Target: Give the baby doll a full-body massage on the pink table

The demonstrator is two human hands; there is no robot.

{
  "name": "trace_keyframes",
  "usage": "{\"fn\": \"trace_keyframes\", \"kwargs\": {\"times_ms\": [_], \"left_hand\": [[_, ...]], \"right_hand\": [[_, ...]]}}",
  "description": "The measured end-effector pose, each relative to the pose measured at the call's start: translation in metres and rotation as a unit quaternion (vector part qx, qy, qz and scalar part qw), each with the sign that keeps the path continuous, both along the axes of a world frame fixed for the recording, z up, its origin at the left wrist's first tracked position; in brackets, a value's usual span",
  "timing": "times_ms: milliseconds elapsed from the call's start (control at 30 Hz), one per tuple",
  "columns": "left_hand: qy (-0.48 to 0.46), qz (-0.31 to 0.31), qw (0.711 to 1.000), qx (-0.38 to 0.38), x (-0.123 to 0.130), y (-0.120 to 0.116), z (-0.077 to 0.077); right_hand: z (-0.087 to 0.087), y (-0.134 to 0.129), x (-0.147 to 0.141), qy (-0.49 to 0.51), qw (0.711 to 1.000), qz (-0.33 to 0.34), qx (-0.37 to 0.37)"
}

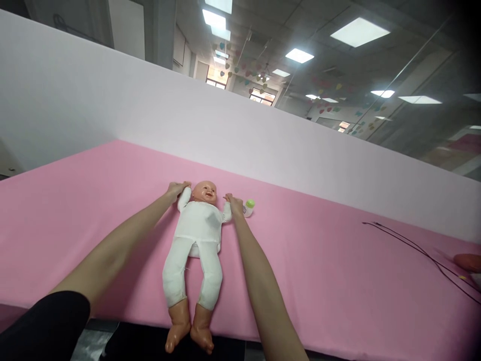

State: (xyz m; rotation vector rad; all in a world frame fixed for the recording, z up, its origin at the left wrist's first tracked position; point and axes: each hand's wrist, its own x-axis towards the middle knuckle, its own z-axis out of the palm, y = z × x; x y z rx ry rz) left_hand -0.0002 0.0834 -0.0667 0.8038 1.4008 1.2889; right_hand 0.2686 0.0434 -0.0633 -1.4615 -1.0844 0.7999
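- Infant doll (199, 225): lies on its back on the pink-covered desk (319, 286), in white cloth clothing, head toward the far wall, with its bare plastic feet (190, 326) at or past the near edge.
- Left hand (177, 190): closed around the end of the doll's arm on that side, beside the head.
- Right hand (235, 204): fingers closed on the doll's other arm end, apparently in a pinch; the exact contact is partly hidden.
- Small feeding bottle (248, 207) with a green top: stands just beside the right hand, close to the doll's arm.
- Risk, fall: with the legs so near the edge, any pull toward the person could carry the doll off the desk.
- Risk, spill: a sideways sweep of the right hand could tip the bottle or send it rolling.
- Risk, strain: both arms held out wide could stress the cloth seams at the shoulders if pulled hard.
- Risk, snag: black cable (417, 255) lies well to the right on the desk and could catch a sleeve only if work moves that way.
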Motion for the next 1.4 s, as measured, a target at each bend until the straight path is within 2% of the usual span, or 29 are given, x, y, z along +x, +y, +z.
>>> {"fn": "trace_keyframes", "kwargs": {"times_ms": [100,167,300,400,500,600,667,767,833,900,1000,1100,1167,1233,1400], "left_hand": [[0.039,0.013,0.998,-0.036,0.001,0.002,-0.01],[0.04,0.008,0.999,-0.032,0.0,-0.001,-0.011],[-0.004,-0.025,0.999,0.035,-0.011,-0.019,-0.002],[-0.022,-0.081,0.989,0.119,-0.034,-0.047,0.007],[0.048,-0.182,0.96,0.207,-0.063,-0.091,0.012],[0.162,-0.327,0.9,0.239,-0.083,-0.137,0.007],[0.197,-0.383,0.868,0.246,-0.089,-0.161,0.0],[0.203,-0.403,0.858,0.246,-0.09,-0.176,-0.007],[0.207,-0.396,0.86,0.248,-0.086,-0.171,-0.004],[0.21,-0.363,0.873,0.249,-0.078,-0.158,0.005],[0.168,-0.26,0.916,0.254,-0.055,-0.125,0.022],[0.093,-0.138,0.959,0.229,-0.025,-0.087,0.028],[0.06,-0.067,0.983,0.162,-0.008,-0.062,0.023],[0.052,-0.028,0.994,0.093,0.002,-0.041,0.013],[0.082,0.008,0.996,-0.015,0.004,-0.013,-0.007]], "right_hand": [[-0.015,0.005,0.001,-0.002,0.999,0.008,-0.033],[-0.017,0.004,0.002,-0.006,0.999,0.019,-0.034],[0.001,-0.012,0.008,-0.017,0.998,0.059,0.003],[0.02,-0.046,0.024,-0.055,0.989,0.121,0.065],[0.026,-0.095,0.047,-0.12,0.96,0.233,0.095],[0.016,-0.141,0.065,-0.198,0.92,0.33,0.071],[0.004,-0.161,0.07,-0.249,0.899,0.356,0.055],[-0.012,-0.172,0.068,-0.265,0.898,0.348,0.048],[-0.015,-0.166,0.063,-0.225,0.917,0.324,0.059],[-0.01,-0.15,0.057,-0.171,0.942,0.277,0.083],[0.005,-0.108,0.042,-0.075,0.974,0.166,0.138],[0.014,-0.058,0.024,-0.006,0.985,0.084,0.152],[0.013,-0.029,0.016,0.013,0.993,0.049,0.104],[0.005,-0.01,0.011,0.023,0.998,0.029,0.042],[-0.014,0.006,0.008,0.026,0.998,0.034,-0.034]]}}
